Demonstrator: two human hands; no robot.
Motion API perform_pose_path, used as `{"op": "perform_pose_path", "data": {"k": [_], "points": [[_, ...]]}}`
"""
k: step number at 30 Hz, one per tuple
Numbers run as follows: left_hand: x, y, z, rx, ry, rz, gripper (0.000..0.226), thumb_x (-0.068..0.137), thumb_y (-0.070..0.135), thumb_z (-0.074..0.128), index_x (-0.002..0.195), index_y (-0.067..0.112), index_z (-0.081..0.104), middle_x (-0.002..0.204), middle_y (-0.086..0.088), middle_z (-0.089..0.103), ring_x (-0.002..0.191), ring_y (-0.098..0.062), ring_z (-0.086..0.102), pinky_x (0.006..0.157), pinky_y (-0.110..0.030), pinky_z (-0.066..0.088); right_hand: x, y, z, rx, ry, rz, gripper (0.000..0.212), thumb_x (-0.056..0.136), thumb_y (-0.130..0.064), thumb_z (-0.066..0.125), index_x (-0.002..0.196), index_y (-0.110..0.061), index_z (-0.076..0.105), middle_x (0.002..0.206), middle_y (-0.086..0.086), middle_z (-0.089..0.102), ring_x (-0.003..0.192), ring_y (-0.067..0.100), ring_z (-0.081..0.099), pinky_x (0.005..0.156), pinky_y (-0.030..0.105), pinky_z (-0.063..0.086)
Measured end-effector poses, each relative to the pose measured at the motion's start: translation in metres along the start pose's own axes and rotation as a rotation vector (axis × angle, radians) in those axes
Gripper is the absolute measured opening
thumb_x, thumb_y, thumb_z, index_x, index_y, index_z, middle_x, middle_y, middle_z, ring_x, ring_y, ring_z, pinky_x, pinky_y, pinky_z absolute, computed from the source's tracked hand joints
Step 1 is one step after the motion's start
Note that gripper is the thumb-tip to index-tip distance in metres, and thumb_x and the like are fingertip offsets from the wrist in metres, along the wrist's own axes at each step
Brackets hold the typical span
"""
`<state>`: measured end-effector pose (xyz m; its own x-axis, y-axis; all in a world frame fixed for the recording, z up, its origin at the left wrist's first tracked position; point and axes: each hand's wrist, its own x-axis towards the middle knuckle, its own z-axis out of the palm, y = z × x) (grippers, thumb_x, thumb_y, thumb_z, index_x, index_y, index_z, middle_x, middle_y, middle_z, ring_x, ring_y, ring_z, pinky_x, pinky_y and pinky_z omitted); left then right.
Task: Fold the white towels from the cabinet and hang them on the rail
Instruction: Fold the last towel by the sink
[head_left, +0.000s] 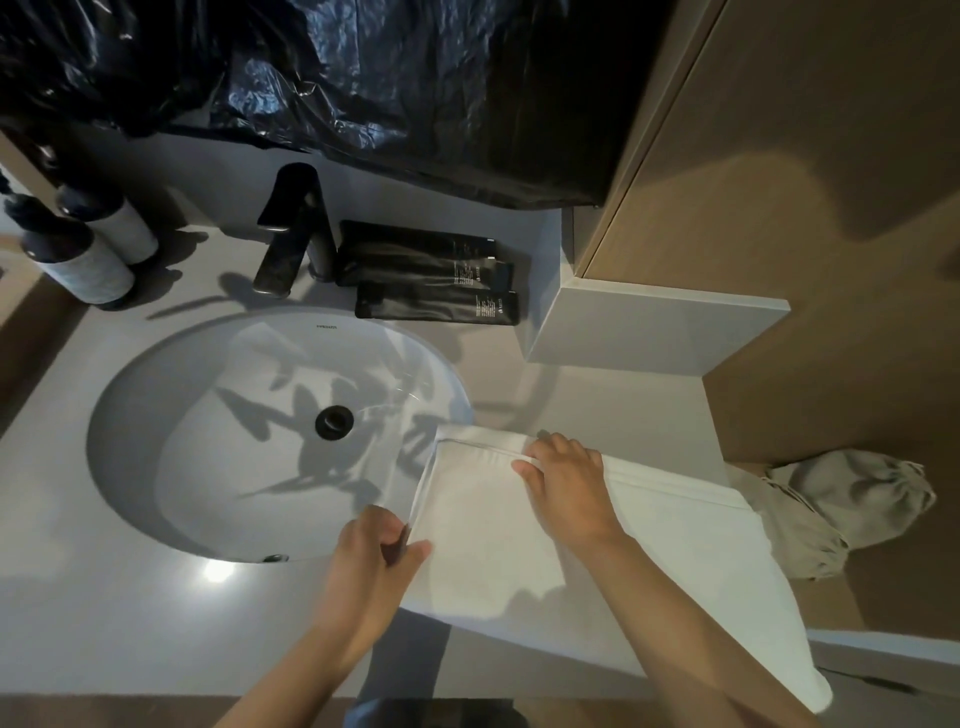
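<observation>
White towel (483, 525), plush, cord-hemmed, pinched by fingers (417, 548) of left hand (374, 558) and right hand (569, 480).

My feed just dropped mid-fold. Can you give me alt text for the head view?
Two bare hands work a white towel on the counter beside the round sink: the left hand pinches its left edge, the right hand rests on its far hem. Behind are a black faucet and black tubes.

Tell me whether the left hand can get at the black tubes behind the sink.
Probably yes: only the open sink lies between left hand and tubes, but it must first release the towel edge it pinches.
</observation>
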<state>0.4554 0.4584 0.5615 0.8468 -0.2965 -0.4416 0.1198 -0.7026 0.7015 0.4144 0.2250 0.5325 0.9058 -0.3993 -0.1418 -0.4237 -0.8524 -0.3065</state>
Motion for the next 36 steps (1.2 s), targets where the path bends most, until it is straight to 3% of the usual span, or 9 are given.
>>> {"op": "perform_pose_path", "data": {"k": [2,4,7,10,12,17,24,30,36], "points": [[0.000,-0.002,-0.003,-0.067,-0.005,-0.068,0.034,0.082,0.028,0.075,0.102,0.018,0.049,0.090,-0.002,0.063,0.079,-0.011,0.060,0.062,-0.019,0.042,-0.001,0.000,-0.002,0.010,-0.003,-0.026,0.023,0.101,-0.034,0.044,0.103,-0.017,0.060,0.101,0.000,0.062,0.100,0.025,0.055,0.084,0.031,0.027],[0.001,-0.002,-0.006,-0.069,-0.027,-0.061,0.036,0.081,0.030,0.077,0.104,0.021,0.051,0.091,0.002,0.066,0.080,-0.008,0.062,0.063,-0.017,0.043,-0.003,0.000,-0.005,0.036,-0.001,-0.015,0.025,0.103,-0.033,0.040,0.100,-0.016,0.058,0.098,0.002,0.064,0.097,0.026,0.057,0.086,0.032,0.031],[0.001,-0.001,-0.006,0.008,-0.078,0.035,0.019,0.085,0.032,0.072,0.087,0.022,0.057,0.070,0.008,0.059,0.064,-0.005,0.055,0.059,-0.017,0.041,-0.004,-0.001,-0.012,0.066,0.028,-0.015,0.026,0.104,-0.030,0.037,0.098,-0.013,0.055,0.092,0.004,0.063,0.090,0.029,0.056,0.084,0.034,0.034],[0.003,-0.005,-0.008,0.096,-0.143,0.060,0.036,0.089,0.033,0.065,0.066,0.016,0.044,0.058,0.004,0.041,0.054,-0.010,0.039,0.056,-0.024,0.033,-0.002,-0.001,-0.017,0.101,0.082,0.006,0.022,0.103,-0.028,0.039,0.094,-0.014,0.053,0.089,0.006,0.063,0.084,0.031,0.056,0.074,0.033,0.030],[0.008,-0.008,-0.008,0.129,-0.161,0.029,0.040,0.091,0.037,0.062,0.066,0.009,0.048,0.060,0.001,0.043,0.057,-0.014,0.041,0.059,-0.028,0.033,0.002,0.000,-0.016,0.085,0.085,0.027,0.023,0.104,-0.029,0.039,0.094,-0.014,0.053,0.089,0.008,0.064,0.083,0.032,0.057,0.071,0.032,0.028],[0.015,-0.009,0.000,0.236,-0.135,-0.005,0.043,0.096,0.039,0.052,0.063,0.012,0.044,0.060,-0.002,0.045,0.058,-0.017,0.042,0.060,-0.030,0.035,0.016,0.002,0.000,-0.096,0.019,0.018,0.032,0.104,-0.035,0.036,0.115,-0.016,0.059,0.100,0.004,0.066,0.093,0.026,0.058,0.079,0.034,0.034],[0.019,-0.010,0.007,0.321,-0.105,-0.034,0.040,0.098,0.038,0.047,0.065,0.014,0.049,0.063,-0.002,0.050,0.058,-0.015,0.045,0.062,-0.029,0.042,0.020,0.007,0.005,-0.090,-0.002,-0.012,0.034,0.103,-0.038,0.038,0.121,-0.018,0.057,0.110,0.002,0.065,0.102,0.025,0.058,0.085,0.034,0.033],[0.018,-0.011,0.008,0.351,-0.090,-0.026,0.041,0.097,0.039,0.047,0.065,0.014,0.049,0.063,-0.001,0.051,0.059,-0.014,0.046,0.063,-0.030,0.045,0.001,0.032,-0.010,-0.013,0.064,0.053,0.030,0.100,-0.042,0.045,0.112,-0.020,0.061,0.109,-0.002,0.063,0.107,0.023,0.056,0.085,0.031,0.027],[0.022,-0.011,0.010,0.365,-0.077,-0.033,0.043,0.097,0.039,0.048,0.063,0.014,0.047,0.062,-0.001,0.050,0.058,-0.014,0.046,0.062,-0.030,0.044,-0.005,0.054,-0.015,-0.108,0.025,0.072,0.036,0.102,-0.038,0.041,0.128,-0.019,0.057,0.115,0.000,0.065,0.110,0.024,0.056,0.093,0.033,0.031]]}}
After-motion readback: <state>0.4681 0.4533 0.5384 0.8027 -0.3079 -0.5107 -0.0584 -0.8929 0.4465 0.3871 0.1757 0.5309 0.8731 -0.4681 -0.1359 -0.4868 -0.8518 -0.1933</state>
